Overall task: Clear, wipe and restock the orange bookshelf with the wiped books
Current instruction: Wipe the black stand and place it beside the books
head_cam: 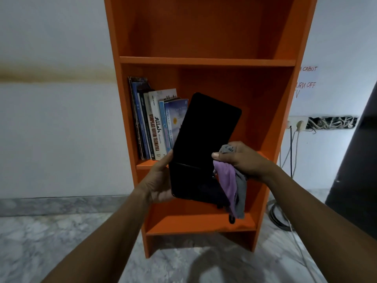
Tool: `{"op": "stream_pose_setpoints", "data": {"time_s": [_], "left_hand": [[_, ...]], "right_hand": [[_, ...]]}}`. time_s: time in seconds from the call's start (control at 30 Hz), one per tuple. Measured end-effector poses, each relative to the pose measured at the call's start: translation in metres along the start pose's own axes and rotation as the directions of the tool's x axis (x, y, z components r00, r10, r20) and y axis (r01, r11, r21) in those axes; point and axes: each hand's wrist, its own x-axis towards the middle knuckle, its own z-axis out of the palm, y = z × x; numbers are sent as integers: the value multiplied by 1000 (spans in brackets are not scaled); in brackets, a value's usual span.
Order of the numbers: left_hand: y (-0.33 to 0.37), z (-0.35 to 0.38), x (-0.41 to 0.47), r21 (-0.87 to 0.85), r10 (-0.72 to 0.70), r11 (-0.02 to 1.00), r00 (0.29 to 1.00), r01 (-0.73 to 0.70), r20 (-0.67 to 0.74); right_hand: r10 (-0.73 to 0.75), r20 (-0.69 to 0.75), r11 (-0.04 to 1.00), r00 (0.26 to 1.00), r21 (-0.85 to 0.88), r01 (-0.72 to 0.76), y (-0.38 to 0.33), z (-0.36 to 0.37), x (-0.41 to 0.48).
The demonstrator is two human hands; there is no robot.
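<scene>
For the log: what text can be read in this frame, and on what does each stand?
"KOMPILASI HUKUM TELEMATIKA": spine of the white book.
"Allah": white face right beside that spine.
"CABUT", "URU OFF", "V": paper sign on the wall, cut off by the orange bookshelf.
Spines of the blue books: too blurred.
The black book and the cloth: nothing legible.

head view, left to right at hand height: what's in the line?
In order: left hand gripping the black book → right hand gripping the purple and grey cloth → cables hanging down the wall. Shelved books left out: they overlap the left hand's span.
</scene>
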Motion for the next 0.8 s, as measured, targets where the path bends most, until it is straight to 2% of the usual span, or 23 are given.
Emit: {"op": "stream_pose_setpoints", "data": {"time_s": [0.1, 0.27, 0.43, 0.57, 0.63, 0.7, 0.77, 0.8], "left_hand": [[-7, -6, -5, -137, 32, 990, 992, -15, 126], [-16, -9, -3, -162, -3, 986, 979, 37, 205], [-16, 2, 4, -190, 66, 981, 990, -41, 126], [-18, 0, 3, -154, 49, 987, 999, -52, -20], [-14, 0, 1, -57, 53, 996, 989, -62, -136], [-4, -5, 1, 187, 100, 981, 966, -56, -239], [6, -10, 2, 517, 181, 856, 929, 13, -323], [7, -14, 4, 618, 218, 786, 921, 31, -324]], "right_hand": [[-7, 0, 999, 1000, 48, 7, 1, 4, -1], [-35, 24, 989, 999, 144, 31, -1, 15, 0], [-18, -29, 989, 999, 149, 22, 0, 18, 6], [28, -51, 994, 998, 104, -23, 4, 17, 3], [45, -91, 995, 995, 97, -36, 7, 13, -2], [108, -141, 994, 984, 28, -105, 22, 3, -2], [97, -189, 995, 977, -11, -101, 23, -3, -7], [91, -209, 993, 974, -48, -103, 22, -4, -11]]}}
